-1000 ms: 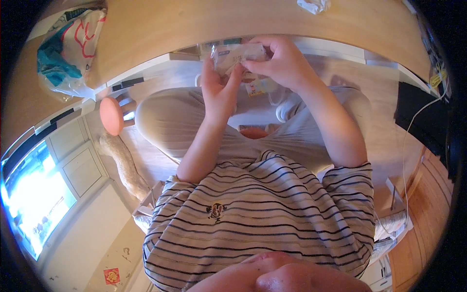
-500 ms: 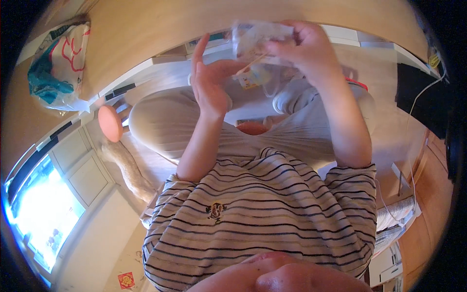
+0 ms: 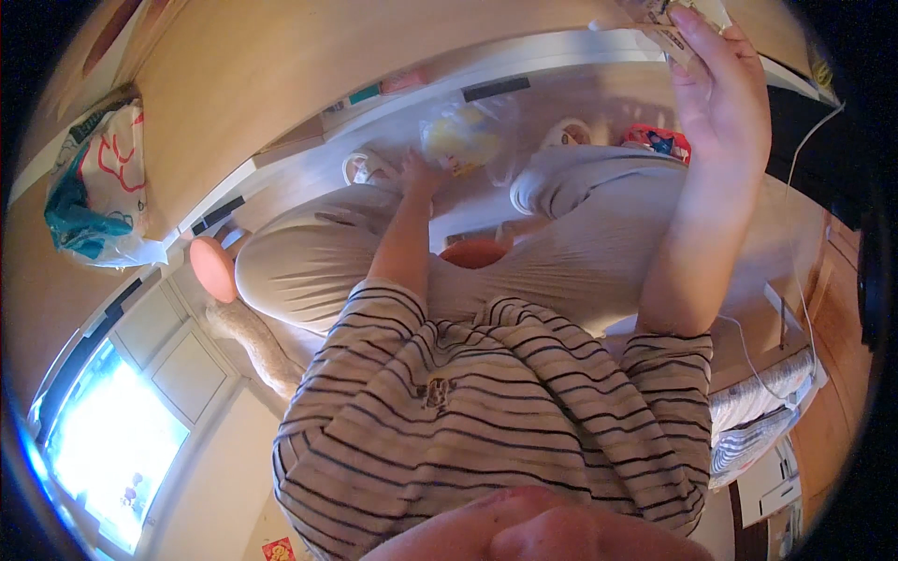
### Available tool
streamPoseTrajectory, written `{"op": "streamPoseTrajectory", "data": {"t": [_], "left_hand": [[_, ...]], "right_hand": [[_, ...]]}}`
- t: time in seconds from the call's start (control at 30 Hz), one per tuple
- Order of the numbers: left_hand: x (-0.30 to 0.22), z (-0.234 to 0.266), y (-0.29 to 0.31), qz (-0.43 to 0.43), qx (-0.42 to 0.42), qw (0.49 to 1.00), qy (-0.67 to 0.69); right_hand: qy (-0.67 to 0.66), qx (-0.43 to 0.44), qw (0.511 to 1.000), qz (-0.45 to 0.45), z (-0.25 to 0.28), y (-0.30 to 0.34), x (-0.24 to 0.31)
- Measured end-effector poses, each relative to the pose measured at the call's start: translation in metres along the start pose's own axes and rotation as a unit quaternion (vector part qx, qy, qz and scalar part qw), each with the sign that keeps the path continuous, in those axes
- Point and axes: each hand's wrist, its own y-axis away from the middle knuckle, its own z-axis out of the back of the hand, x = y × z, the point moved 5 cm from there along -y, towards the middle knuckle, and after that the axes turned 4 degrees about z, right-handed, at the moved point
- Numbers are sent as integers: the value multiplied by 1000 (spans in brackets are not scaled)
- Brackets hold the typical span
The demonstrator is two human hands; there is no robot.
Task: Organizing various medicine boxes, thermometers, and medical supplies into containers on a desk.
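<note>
Raised at the upper right, my right hand (image 3: 718, 79) is closed around a small printed packet (image 3: 675, 42), partly clear. A thin stick with a white tip (image 3: 596, 26) juts out to its left; whether it is a cotton swab I cannot tell. My left hand (image 3: 423, 172) reaches down between my knees, its fingers small in view but seemingly apart. Just right of those fingers is a clear plastic bag (image 3: 458, 136) with something yellow inside. Whether the fingertips touch the bag is unclear.
A wooden tabletop (image 3: 309, 56) spans the far side. On its left lies a white and teal plastic bag (image 3: 98, 187). Beyond my right knee sits a red bag (image 3: 659, 140). A pink round stool seat (image 3: 213, 268) stands left of my knee. A white cable (image 3: 795, 196) hangs at right.
My right hand has moved up and right with the packet. My left hand has left the packet's side and dropped toward the clear bag near the floor. The view has shifted slightly.
</note>
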Motion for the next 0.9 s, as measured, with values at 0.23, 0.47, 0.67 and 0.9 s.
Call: {"op": "streamPoseTrajectory", "data": {"t": [0.23, 0.47, 0.67, 0.9], "left_hand": [[-20, 3, -21, 7, 115, 979, 171], [-28, 39, -15, 21, 26, 950, 311], [-53, 93, -35, -47, 140, 922, 357], [-61, 180, 19, -63, 309, 868, 384]], "right_hand": [[30, 34, 999, 2, 17, 3, 1], [56, 49, 997, -9, 11, 3, -12], [194, 185, 954, -138, -17, 14, -71], [505, -31, 862, 26, -31, 98, -101]]}}
